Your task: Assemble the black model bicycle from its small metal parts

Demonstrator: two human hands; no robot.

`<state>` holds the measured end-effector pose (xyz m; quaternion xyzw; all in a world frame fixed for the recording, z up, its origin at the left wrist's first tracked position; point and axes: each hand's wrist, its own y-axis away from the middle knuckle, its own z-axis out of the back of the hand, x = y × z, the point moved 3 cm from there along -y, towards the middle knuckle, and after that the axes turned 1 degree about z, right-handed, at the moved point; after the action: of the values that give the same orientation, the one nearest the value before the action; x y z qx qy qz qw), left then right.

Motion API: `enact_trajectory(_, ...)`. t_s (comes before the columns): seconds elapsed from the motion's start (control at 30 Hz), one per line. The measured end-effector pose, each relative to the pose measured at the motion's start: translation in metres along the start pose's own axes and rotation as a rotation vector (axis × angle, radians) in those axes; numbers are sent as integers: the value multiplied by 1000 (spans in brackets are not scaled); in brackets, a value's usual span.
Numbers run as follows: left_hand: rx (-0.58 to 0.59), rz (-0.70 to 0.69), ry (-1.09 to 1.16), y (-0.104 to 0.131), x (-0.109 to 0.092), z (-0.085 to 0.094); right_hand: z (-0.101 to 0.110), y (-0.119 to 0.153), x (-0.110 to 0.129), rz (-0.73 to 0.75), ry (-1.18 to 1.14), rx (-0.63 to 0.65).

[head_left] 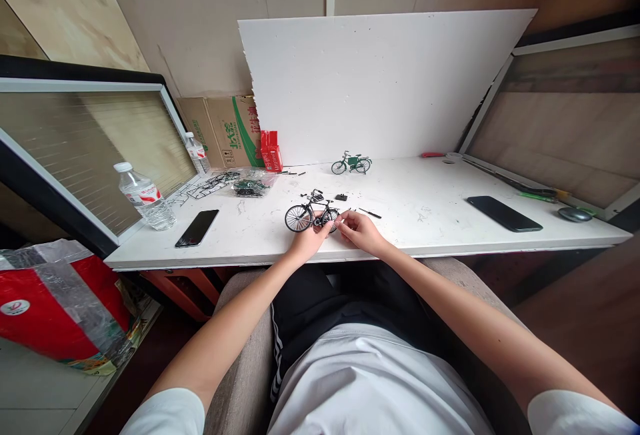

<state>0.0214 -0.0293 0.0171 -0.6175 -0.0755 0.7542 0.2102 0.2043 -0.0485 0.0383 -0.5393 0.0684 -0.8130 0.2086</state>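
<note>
A small black model bicycle (299,218) is held upright near the table's front edge, its front wheel to the left. My left hand (313,240) is closed around its lower frame from below. At the rear wheel, my right hand (361,230) pinches with thumb and forefinger; whatever lies between those fingertips is too small to make out. Just behind the model are small black parts (341,197), and a thin black stick-like tool (370,214) lies right of them. Farther back stands a green model bicycle (353,163).
Phones lie left (197,228) and right (504,213) on the white table (415,205). Toward the left are a water bottle (145,196), a plastic bag of parts (253,185) and black part frames (213,184). A white board (385,82) leans behind; a mouse (575,214) sits far right.
</note>
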Motion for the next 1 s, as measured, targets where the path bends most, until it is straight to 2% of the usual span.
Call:
enact_trajectory(0.33,-38,-28,-85,1,1,2,0,1,1,52,135,-46)
enact_trajectory(0.57,5,83,16,0,-3,0,1,3,7,115,158,-138)
enact_trajectory(0.77,-13,78,-49,2,-9,2,0,4,9,77,37,-24)
enact_trajectory(1.0,27,216,4,1,-14,4,-2,4,11,3,-96,31)
